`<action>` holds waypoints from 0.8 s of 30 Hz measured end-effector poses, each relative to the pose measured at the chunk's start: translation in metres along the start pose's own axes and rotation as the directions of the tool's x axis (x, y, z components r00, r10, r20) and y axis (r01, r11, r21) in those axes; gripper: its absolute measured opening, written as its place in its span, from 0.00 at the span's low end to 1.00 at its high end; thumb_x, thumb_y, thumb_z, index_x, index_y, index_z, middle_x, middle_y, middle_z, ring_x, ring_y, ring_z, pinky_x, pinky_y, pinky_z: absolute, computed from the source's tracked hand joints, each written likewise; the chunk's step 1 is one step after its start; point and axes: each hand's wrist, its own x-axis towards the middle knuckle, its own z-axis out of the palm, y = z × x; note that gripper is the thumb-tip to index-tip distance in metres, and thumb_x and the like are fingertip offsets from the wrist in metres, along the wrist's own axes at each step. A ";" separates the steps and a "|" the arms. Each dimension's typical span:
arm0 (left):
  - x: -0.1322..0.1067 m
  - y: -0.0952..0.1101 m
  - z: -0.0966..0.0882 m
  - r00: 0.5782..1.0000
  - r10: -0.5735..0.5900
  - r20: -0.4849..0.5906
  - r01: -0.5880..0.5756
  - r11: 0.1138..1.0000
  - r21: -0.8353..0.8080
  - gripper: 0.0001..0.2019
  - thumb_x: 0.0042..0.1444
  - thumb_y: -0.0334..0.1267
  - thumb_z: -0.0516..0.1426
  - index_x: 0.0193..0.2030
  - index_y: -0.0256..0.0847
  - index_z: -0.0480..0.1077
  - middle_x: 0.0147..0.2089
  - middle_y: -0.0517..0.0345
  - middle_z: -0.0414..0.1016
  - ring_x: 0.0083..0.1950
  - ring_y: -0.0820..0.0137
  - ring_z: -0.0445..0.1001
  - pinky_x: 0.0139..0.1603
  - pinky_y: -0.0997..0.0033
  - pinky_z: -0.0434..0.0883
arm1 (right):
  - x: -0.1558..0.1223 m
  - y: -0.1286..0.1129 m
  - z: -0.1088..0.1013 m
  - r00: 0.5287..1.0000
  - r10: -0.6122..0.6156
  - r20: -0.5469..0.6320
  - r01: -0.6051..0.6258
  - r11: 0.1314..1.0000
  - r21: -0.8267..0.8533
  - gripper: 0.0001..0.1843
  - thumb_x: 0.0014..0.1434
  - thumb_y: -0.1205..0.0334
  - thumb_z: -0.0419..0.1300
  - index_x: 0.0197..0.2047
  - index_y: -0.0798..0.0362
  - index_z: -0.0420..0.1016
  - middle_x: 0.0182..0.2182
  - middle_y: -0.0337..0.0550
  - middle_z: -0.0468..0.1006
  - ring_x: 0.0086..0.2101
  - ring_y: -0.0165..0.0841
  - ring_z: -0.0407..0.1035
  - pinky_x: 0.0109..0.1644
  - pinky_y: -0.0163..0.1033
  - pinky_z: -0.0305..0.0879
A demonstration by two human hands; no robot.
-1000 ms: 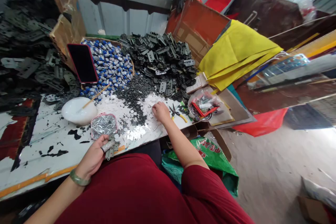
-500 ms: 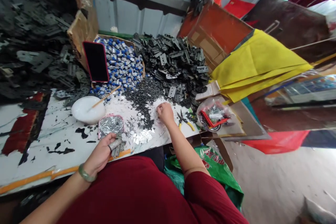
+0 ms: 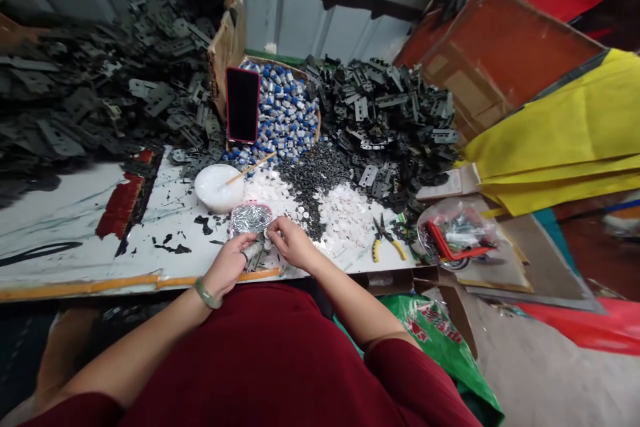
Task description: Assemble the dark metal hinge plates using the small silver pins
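The person's left hand (image 3: 227, 265), with a green bangle (image 3: 207, 293) on the wrist, is curled closed around a small grey metal piece (image 3: 253, 252). The right hand (image 3: 293, 243) sits just beside it, its fingers pinched together at the top of that piece. A few more grey metal pieces (image 3: 259, 261) lie on the table (image 3: 75, 213) right under the hands, and a foil packet (image 3: 250, 219) lies just above them. Past that are a white bowl (image 3: 217, 188) with a wooden stick (image 3: 250, 168) resting in it, white discs (image 3: 345, 217), and a strip of dark granules (image 3: 313, 177). Farther back, a phone (image 3: 243, 105) leans beside a box of blue-and-silver capsules (image 3: 283, 113), and heaps of dark metal plates (image 3: 385, 127) spread out on both sides. Yellow-handled pliers (image 3: 385, 240) lie off to the right.
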 end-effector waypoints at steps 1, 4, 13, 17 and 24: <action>0.001 -0.001 -0.001 1.000 -0.004 0.009 0.004 1.000 -0.009 0.15 0.33 0.30 0.63 0.34 0.37 0.74 0.34 0.54 0.79 0.40 0.63 0.76 0.44 0.65 0.70 | 0.000 -0.001 0.000 1.000 0.003 0.014 -0.003 1.000 -0.029 0.04 0.59 0.66 0.53 0.33 0.53 0.67 0.30 0.39 0.69 0.33 0.30 0.63 0.40 0.35 0.59; 0.004 -0.004 -0.005 0.999 -0.034 0.019 0.034 0.999 -0.029 0.16 0.32 0.29 0.63 0.34 0.37 0.74 0.33 0.54 0.79 0.41 0.62 0.77 0.45 0.63 0.70 | 0.000 -0.005 0.001 0.999 0.012 0.036 -0.009 0.997 -0.079 0.02 0.59 0.67 0.54 0.34 0.53 0.67 0.30 0.40 0.69 0.33 0.30 0.63 0.40 0.35 0.58; 0.013 -0.004 -0.014 0.999 -0.037 0.028 0.038 0.999 -0.031 0.16 0.33 0.28 0.64 0.34 0.38 0.75 0.36 0.52 0.80 0.44 0.61 0.76 0.46 0.63 0.70 | 0.011 -0.006 0.002 0.995 0.090 0.037 -0.089 0.996 -0.030 0.06 0.59 0.69 0.54 0.30 0.54 0.65 0.27 0.37 0.68 0.30 0.29 0.62 0.37 0.33 0.57; 0.012 -0.003 -0.015 0.998 -0.053 0.034 0.054 0.998 -0.021 0.16 0.33 0.29 0.64 0.34 0.37 0.75 0.36 0.53 0.80 0.44 0.62 0.76 0.47 0.64 0.70 | 0.013 -0.010 0.001 0.992 0.104 0.074 -0.098 0.993 -0.071 0.05 0.59 0.69 0.54 0.30 0.54 0.66 0.27 0.37 0.68 0.30 0.28 0.62 0.36 0.33 0.56; 0.014 -0.008 -0.018 0.998 -0.054 0.039 0.055 0.998 -0.029 0.16 0.33 0.29 0.64 0.34 0.37 0.75 0.35 0.53 0.80 0.42 0.62 0.77 0.44 0.65 0.71 | 0.013 -0.011 0.001 0.988 0.110 0.112 -0.100 0.991 -0.094 0.04 0.59 0.68 0.54 0.32 0.54 0.67 0.28 0.38 0.69 0.31 0.28 0.62 0.36 0.33 0.56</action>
